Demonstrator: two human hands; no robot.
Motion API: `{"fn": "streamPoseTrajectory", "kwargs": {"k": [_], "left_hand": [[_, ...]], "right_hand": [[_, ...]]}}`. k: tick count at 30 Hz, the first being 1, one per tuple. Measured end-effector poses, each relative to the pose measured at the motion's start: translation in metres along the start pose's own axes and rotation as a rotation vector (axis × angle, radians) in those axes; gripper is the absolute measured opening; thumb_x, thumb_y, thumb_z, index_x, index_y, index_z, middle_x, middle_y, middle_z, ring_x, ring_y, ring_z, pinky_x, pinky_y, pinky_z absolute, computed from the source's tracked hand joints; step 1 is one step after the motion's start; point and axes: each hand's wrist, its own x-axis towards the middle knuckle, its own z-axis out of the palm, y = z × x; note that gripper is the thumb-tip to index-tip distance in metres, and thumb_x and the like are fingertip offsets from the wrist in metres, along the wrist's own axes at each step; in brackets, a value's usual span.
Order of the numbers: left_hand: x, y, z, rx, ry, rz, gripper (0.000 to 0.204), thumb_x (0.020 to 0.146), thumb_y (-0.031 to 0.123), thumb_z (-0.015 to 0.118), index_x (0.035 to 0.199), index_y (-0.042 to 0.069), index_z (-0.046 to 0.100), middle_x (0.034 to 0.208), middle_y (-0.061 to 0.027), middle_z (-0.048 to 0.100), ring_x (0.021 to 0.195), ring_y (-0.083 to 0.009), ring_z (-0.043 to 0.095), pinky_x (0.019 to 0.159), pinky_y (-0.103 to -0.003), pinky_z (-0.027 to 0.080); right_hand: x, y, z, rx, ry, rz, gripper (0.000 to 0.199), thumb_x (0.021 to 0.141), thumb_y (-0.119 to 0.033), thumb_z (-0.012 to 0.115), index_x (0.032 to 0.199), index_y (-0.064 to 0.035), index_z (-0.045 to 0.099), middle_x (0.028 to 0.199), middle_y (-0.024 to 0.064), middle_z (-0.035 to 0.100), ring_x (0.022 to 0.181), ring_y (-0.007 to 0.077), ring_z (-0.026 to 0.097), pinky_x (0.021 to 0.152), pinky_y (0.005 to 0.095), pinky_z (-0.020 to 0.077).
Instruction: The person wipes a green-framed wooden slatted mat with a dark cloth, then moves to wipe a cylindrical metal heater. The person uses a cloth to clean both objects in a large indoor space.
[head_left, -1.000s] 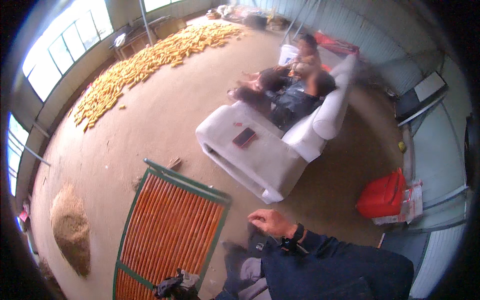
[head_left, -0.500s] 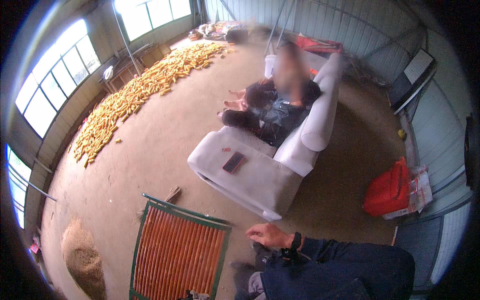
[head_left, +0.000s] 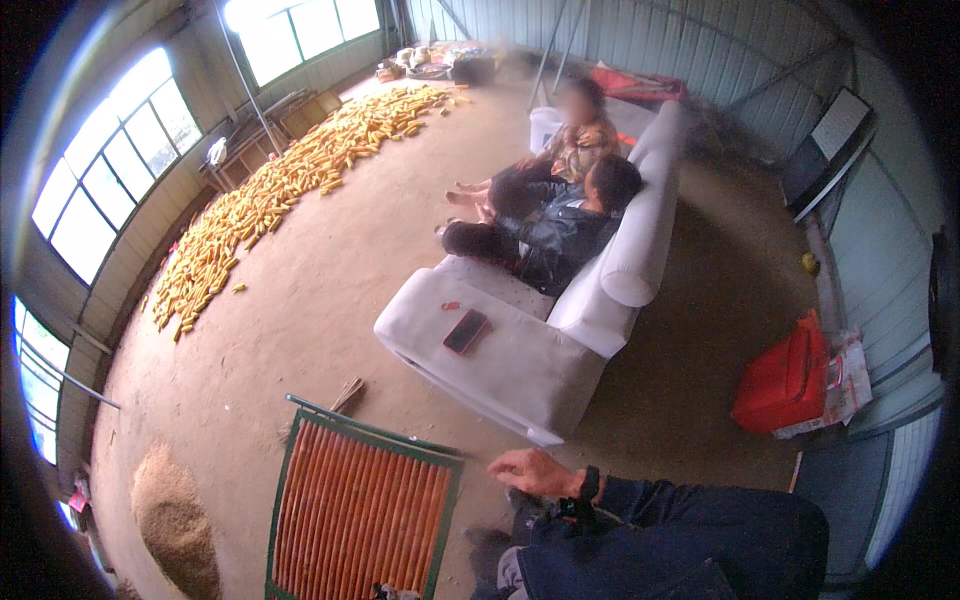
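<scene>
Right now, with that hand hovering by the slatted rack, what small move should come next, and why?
Probably lower the hand leftward onto the rack corner. The hand is empty, fingers loosely curled, just right of the green frame and apart from it. Nothing else lies nearer.

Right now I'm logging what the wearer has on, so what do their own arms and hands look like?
Only one hand shows clearly, bare and ungloved, with a dark watch or band at the wrist. Behind it runs a dark navy long sleeve of thick, jacket-like cloth. No rings or markings can be made out. The other hand is not in view.
</scene>
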Motion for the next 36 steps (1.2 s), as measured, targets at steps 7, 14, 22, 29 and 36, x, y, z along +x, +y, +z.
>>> {"fn": "streamPoseTrajectory", "kwargs": {"k": [7, 14, 22, 29, 36], "left_hand": [[-0.006, 0.001, -0.015, -0.030, 0.035, 0.007, 0.054, 0.089, 0.038, 0.057, 0.134, 0.009, 0.050, 0.131, -0.0121, 0.056, 0.121, -0.0294, 0.054, 0.104, -0.047, 0.043], [-0.019, -0.008, -0.049, -0.087, 0.089, 0.018, 0.054, 0.089, 0.039, 0.056, 0.133, 0.009, 0.051, 0.130, -0.0117, 0.057, 0.120, -0.0290, 0.054, 0.104, -0.047, 0.043], [-0.036, -0.029, -0.139, -0.195, 0.209, 0.048, 0.053, 0.090, 0.041, 0.054, 0.132, 0.008, 0.052, 0.128, -0.0113, 0.059, 0.119, -0.0286, 0.055, 0.104, -0.046, 0.043], [-0.061, -0.043, -0.237, -0.327, 0.084, 0.174, 0.053, 0.090, 0.042, 0.052, 0.131, 0.008, 0.053, 0.127, -0.0110, 0.060, 0.119, -0.0282, 0.055, 0.103, -0.046, 0.043], [-0.047, -0.042, -0.249, -0.974, 0.022, 0.051, 0.048, 0.089, 0.035, 0.055, 0.131, 0.012, 0.053, 0.128, -0.0086, 0.059, 0.118, -0.0280, 0.055, 0.104, -0.043, 0.043]], "right_hand": [[-0.001, 0.010, 0.003, -0.012, 0.053, -0.055, 0.027, 0.090, -0.023, 0.059, 0.107, -0.0027, 0.067, 0.102, 0.0161, 0.069, 0.094, 0.0292, 0.067, 0.081, 0.0377, 0.0515], [-0.015, 0.010, 0.006, -0.025, 0.112, 0.007, 0.024, 0.091, -0.018, 0.061, 0.107, -0.0019, 0.067, 0.101, 0.0134, 0.070, 0.092, 0.0216, 0.067, 0.081, 0.0326, 0.0522], [-0.014, -0.031, 0.041, -0.028, 0.115, 0.050, 0.020, 0.089, -0.015, 0.064, 0.104, -0.0014, 0.069, 0.096, 0.0106, 0.071, 0.086, 0.0157, 0.066, 0.076, 0.0287, 0.0524], [-0.017, -0.064, 0.090, 0.082, 0.072, 0.106, 0.020, 0.091, -0.007, 0.060, 0.108, 0.0014, 0.067, 0.095, 0.0074, 0.071, 0.084, 0.0126, 0.066, 0.076, 0.0266, 0.0520], [-0.029, -0.100, 0.120, -0.156, 0.019, -0.118, 0.021, 0.091, -0.007, 0.060, 0.110, 0.0016, 0.066, 0.098, 0.0077, 0.071, 0.090, 0.0144, 0.066, 0.081, 0.0269, 0.0520]]}}
